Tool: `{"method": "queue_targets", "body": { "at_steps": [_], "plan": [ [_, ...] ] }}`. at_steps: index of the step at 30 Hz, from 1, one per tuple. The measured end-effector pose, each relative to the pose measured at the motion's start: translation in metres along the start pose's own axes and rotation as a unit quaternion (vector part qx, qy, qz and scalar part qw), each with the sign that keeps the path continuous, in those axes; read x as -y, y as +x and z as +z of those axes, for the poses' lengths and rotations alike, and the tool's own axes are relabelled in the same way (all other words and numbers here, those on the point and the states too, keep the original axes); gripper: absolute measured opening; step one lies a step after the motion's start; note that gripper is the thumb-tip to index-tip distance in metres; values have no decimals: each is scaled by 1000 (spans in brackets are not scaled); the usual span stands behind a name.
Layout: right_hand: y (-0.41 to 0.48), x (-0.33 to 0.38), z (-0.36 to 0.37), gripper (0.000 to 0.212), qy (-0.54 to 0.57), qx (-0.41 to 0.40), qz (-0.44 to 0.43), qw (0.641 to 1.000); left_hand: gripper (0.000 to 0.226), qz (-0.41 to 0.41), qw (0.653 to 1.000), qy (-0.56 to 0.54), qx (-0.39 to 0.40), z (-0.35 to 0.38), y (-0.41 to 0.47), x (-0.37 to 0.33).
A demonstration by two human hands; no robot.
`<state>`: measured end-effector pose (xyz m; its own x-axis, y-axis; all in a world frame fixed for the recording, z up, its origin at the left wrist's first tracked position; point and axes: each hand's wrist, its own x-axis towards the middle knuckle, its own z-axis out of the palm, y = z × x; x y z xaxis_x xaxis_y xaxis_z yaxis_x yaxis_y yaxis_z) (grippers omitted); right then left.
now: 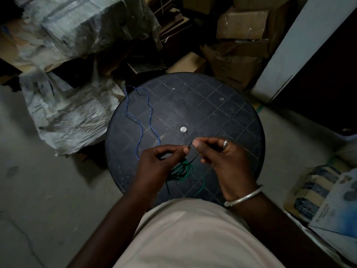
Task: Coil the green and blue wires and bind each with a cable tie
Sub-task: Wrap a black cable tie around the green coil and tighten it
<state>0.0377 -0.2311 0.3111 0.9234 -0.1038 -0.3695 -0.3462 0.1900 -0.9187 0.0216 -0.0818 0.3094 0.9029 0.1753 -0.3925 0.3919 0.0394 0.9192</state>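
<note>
The green wire [182, 170] hangs as a small coil between my hands, above the near part of the round black table [222, 113]; one loose green end trails toward the table's near edge. A thin black cable tie [193, 151] runs through the coil. My right hand [222, 153] pinches the tie's upper end between thumb and forefinger. My left hand [160, 159] pinches the tie and the coil from the left. The blue wire [142, 120] lies loose and uncoiled on the table's left side, one bend hanging over the far-left rim.
A second cable tie [170, 87] lies at the table's far side, and a small silver disc [183, 129] marks its centre. Plastic-wrapped bundles [67, 105] and cardboard boxes [239, 26] crowd the back and left. A white pillar [301, 45] stands at right.
</note>
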Motion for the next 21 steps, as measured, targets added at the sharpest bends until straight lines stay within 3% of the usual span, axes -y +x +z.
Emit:
{"method": "queue_targets", "body": {
  "at_steps": [21],
  "plan": [
    [-3, 0, -4, 10, -49, -22, -40, 998, 10, 6, 1000, 1, 3, -1, 0, 5]
  ]
}}
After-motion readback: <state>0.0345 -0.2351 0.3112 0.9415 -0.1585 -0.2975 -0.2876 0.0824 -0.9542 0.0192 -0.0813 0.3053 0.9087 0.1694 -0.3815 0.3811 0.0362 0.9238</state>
